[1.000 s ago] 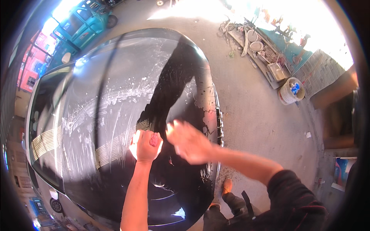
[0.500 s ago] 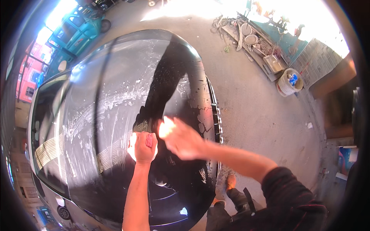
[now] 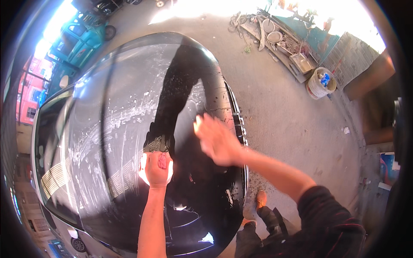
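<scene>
Beneath both hands spreads the dark, glossy hood [image 3: 129, 77] of a car, streaked and spotted with whitish wet-looking marks. My left hand [image 3: 155, 172] rests low over the hood's middle, its fingers curled closed around a small pinkish-red lump [image 3: 162, 161] that shows at the top of the fist; the kind of thing is unclear. Over the front part, near the grille edge [image 3: 238, 116], my right hand [image 3: 218, 139] is smeared by motion. Its fingers look stretched out, and nothing shows in them. The shadow of my arm [image 3: 174, 92] falls across the hood.
The windshield [image 3: 51, 142] lies at the left. Right of the car, a white bucket [image 3: 320, 84] with blue stuff in it stands beside a pile of boards and scrap [image 3: 284, 43]. A teal vehicle [image 3: 77, 43] is parked at the far left. My shoes [image 3: 261, 198] stand close to the front bumper.
My right hand has moved right and slightly away from the left hand, its fingers straightening. The left hand stays closed, nearly in place. The whole view has shifted slightly.
</scene>
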Demonstrator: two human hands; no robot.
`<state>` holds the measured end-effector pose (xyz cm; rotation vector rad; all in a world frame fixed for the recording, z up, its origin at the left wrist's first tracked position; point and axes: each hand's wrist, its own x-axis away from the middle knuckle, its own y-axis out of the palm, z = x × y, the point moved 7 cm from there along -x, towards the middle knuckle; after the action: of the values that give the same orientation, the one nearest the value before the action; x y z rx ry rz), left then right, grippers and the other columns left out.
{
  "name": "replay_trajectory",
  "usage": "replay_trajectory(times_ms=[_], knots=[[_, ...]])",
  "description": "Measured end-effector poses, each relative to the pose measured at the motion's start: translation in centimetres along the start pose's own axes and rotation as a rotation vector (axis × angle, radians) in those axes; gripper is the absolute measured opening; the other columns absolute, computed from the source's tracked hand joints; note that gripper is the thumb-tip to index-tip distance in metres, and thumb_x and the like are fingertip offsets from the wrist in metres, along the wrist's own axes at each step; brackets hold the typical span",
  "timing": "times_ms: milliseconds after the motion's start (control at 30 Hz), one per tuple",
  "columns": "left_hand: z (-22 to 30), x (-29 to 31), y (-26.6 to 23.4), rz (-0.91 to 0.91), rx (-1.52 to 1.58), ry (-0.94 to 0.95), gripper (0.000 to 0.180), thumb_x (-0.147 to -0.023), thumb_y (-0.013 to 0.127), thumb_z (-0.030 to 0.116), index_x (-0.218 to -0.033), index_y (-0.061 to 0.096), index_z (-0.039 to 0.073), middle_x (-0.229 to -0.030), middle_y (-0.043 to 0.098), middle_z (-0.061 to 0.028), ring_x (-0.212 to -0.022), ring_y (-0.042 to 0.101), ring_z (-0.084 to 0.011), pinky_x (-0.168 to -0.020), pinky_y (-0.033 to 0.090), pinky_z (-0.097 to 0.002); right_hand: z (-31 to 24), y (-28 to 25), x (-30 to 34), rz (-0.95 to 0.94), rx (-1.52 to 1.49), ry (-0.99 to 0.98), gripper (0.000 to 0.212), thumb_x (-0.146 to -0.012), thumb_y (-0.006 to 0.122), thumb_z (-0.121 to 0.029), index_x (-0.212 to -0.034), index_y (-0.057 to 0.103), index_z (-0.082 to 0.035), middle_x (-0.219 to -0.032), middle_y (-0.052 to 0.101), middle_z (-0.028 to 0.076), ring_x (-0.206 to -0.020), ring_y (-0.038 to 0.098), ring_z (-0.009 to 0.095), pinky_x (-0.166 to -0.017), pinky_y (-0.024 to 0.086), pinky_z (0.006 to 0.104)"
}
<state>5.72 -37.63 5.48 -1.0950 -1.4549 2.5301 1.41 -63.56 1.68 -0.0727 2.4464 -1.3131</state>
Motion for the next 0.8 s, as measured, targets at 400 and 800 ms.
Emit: replay_trajectory(times_ms=[400,800], knots=[[-0.4,0.2,-0.3,-0.021,-0.099,0.017,0.019,-0.092,0.087,0.017,-0.099,0.07,0.011,-0.093,0.068,-0.0089,-0.09,0.069,-0.0329,-0.077,0.056,-0.0443,-6.7,3.9,13.1,-0.231,-0.064,-0.169,0.07,-0.11,0.056,-0.034,-0.169,0.047,0.002,-0.178,0.043,0.027,-0.168,0.035,0.048,-0.139,0.027,0.0601],[-0.4,0.2,-0.4,-0.026,-0.023,-0.015,0.018,-0.095,0.085,0.015,-0.099,0.068,0.008,-0.094,0.068,-0.0099,-0.085,0.068,-0.0326,-0.078,0.057,-0.0429,-6.0,4.1,12.2,-0.355,0.071,0.02,0.07,-0.114,0.053,-0.039,-0.173,0.044,-0.003,-0.184,0.036,0.024,-0.173,0.029,0.045,-0.142,0.021,0.057]])
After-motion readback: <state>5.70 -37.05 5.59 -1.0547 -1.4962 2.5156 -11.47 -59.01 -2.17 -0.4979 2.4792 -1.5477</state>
